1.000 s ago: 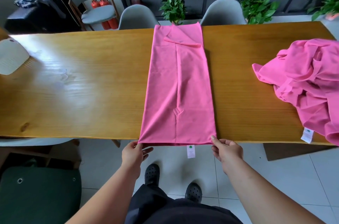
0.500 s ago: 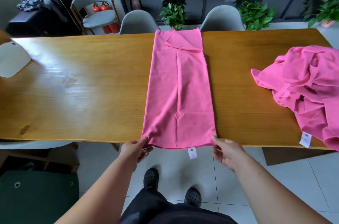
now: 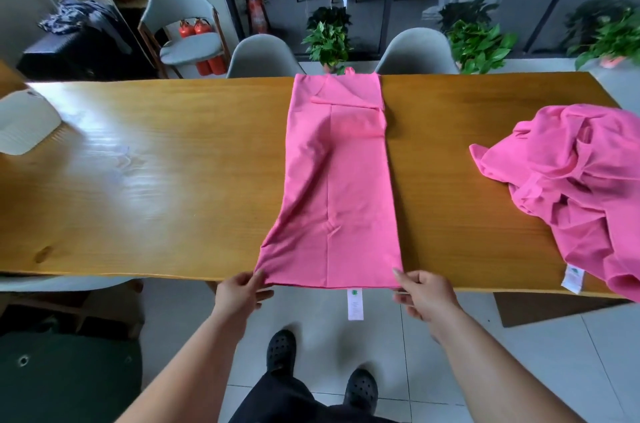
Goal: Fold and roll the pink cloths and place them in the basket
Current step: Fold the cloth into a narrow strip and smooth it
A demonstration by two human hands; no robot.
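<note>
Two hands work the near end of one cloth (image 3: pixel 339 187), folded into a long narrow strip that runs across the counter (image 3: pixel 156 180) from its far edge to its near one. The near hem slightly overhangs the edge, and a white tag (image 3: pixel 355 303) dangles below it. The left hand (image 3: pixel 242 294) pinches the near left corner, thumb on top and fingers (image 3: pixel 258 279) curled beneath. The right hand (image 3: pixel 424 296) takes the near right corner the same way, though how firmly it closes under the hem is hard to see. Holding both corners at once likely serves to tension the strip and square its hem, so that a roll can start evenly from this end. The strip's left side bulges and ripples, so it probably needs smoothing first. More pink cloth lies as a crumpled heap (image 3: pixel 581 187) on the right of the counter, well apart, not yet folded. A white ribbed object (image 3: pixel 24 125) at the left may be the basket; I cannot tell.
</note>
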